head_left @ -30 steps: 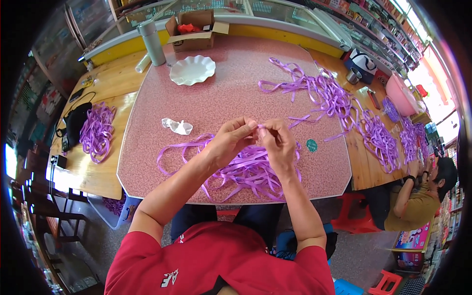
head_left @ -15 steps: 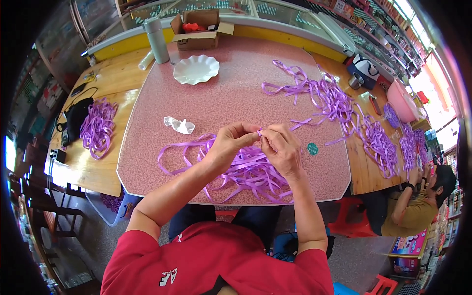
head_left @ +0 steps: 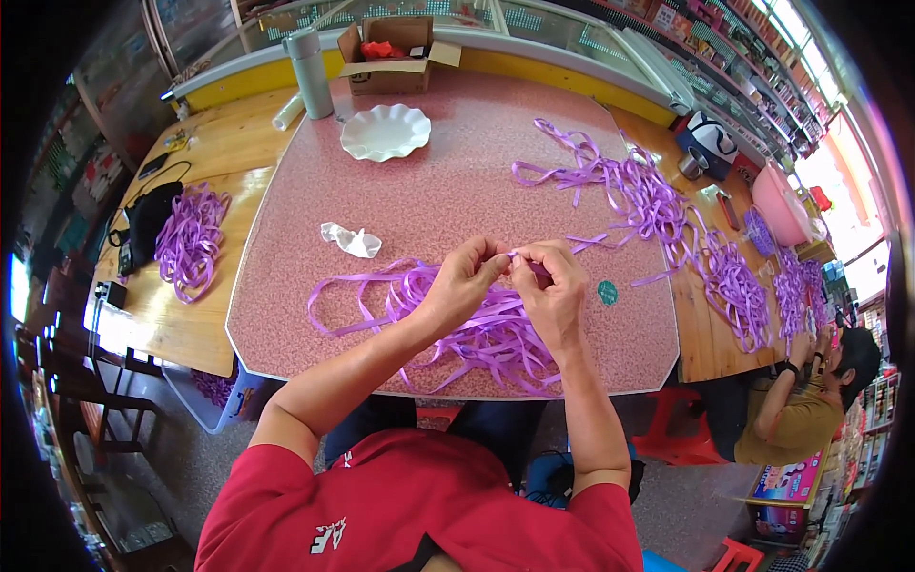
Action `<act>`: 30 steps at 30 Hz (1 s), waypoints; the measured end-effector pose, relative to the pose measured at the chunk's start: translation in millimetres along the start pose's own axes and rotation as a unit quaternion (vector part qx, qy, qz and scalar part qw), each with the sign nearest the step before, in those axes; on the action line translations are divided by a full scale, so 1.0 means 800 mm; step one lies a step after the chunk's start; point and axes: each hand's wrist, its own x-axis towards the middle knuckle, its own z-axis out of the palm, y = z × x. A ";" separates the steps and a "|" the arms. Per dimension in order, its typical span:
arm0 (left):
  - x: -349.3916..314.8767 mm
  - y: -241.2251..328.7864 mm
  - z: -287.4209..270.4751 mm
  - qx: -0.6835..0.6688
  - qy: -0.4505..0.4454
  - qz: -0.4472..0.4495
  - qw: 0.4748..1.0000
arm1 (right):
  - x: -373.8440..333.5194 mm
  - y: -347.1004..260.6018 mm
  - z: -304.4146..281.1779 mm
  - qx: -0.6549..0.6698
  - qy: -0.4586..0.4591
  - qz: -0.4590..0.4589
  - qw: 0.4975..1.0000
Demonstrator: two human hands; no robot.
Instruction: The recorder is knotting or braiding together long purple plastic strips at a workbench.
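Observation:
My left hand and my right hand meet fingertip to fingertip above the table, both closed in a pinch. Between them runs a short bit of purple ribbon, mostly covered by the fingers. Under my wrists lies a loose heap of purple ribbons, with loops reaching out to the left. A crumpled white tissue rests left of my hands. On the right of my right hand a small green round piece lies flat on the tabletop.
The pink speckled table carries a white scalloped plate, a grey-green flask and an open cardboard box at the back. More purple ribbons spread rightward, and another bunch lies left. A co-worker sits at right.
My hands remain pinched together on the ribbon, shifted slightly right. The right hand's fingers are curled a bit differently. The whole view has moved a little.

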 end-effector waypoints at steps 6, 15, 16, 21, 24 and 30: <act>0.000 -0.008 -0.001 0.168 0.022 0.115 0.979 | -0.006 0.005 0.000 0.088 -0.016 0.083 0.993; 0.013 0.020 -0.017 0.443 0.087 0.465 0.761 | 0.000 0.000 -0.014 0.423 -0.029 0.347 0.837; 0.014 0.020 -0.019 0.463 0.090 0.480 0.739 | 0.000 0.000 -0.015 0.446 -0.032 0.365 0.816; 0.015 0.023 -0.025 0.499 0.076 0.497 0.706 | 0.004 0.000 -0.019 0.433 -0.046 0.398 0.807; 0.016 0.022 -0.025 0.513 0.061 0.507 0.690 | 0.005 0.007 -0.022 0.441 -0.064 0.409 0.796; 0.014 0.016 -0.020 0.414 0.020 0.393 0.821 | 0.004 0.006 -0.025 0.375 -0.108 0.371 0.843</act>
